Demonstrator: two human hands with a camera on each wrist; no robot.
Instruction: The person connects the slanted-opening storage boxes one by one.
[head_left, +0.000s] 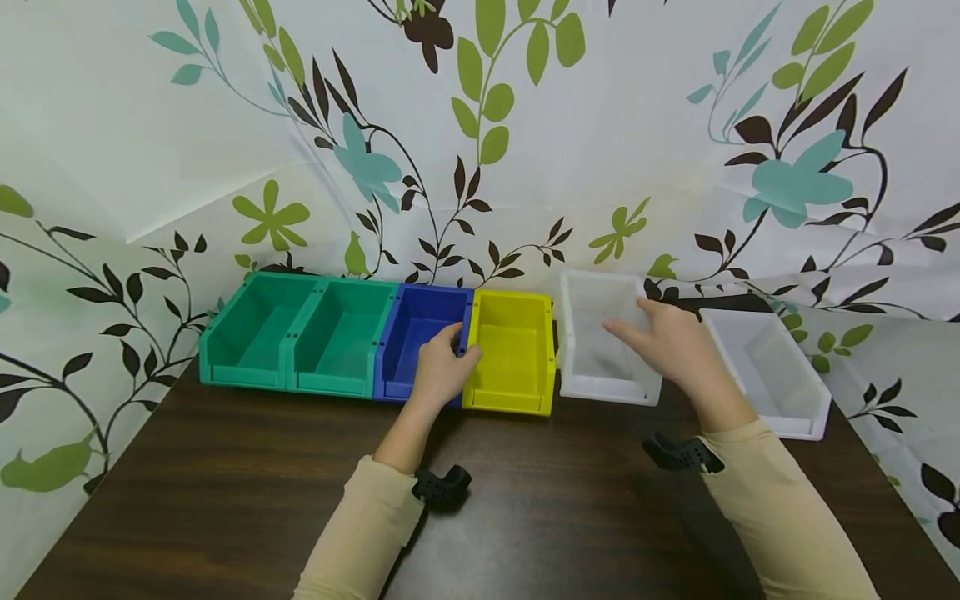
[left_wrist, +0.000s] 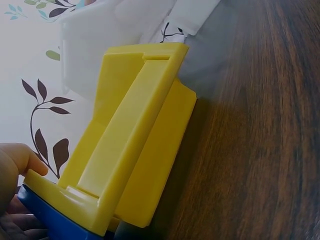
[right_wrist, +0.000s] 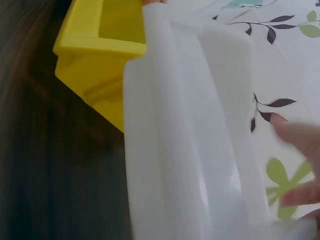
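Where the blue bin (head_left: pixel 420 325) meets the yellow bin (head_left: pixel 512 354), my left hand (head_left: pixel 442 367) pinches their adjoining side walls. The left wrist view shows its fingers (left_wrist: pixel 22 157) curled over both rims. A white bin (head_left: pixel 611 387) stands slightly apart, to the right of the yellow one and a little tilted. Over its right side is my right hand (head_left: pixel 671 342), thumb and index finger spread apart. In the right wrist view the fingers (right_wrist: pixel 297 137) look straight and slightly blurred, beside the white bin; contact with its wall is unclear.
Two green bins (head_left: pixel 255 377) adjoin the blue bin on its left. A second white bin (head_left: pixel 787 421) stands angled at the far right. The bins line the back of a dark wooden table (head_left: pixel 540 500), against a leaf-patterned sheet (head_left: pixel 600 125).
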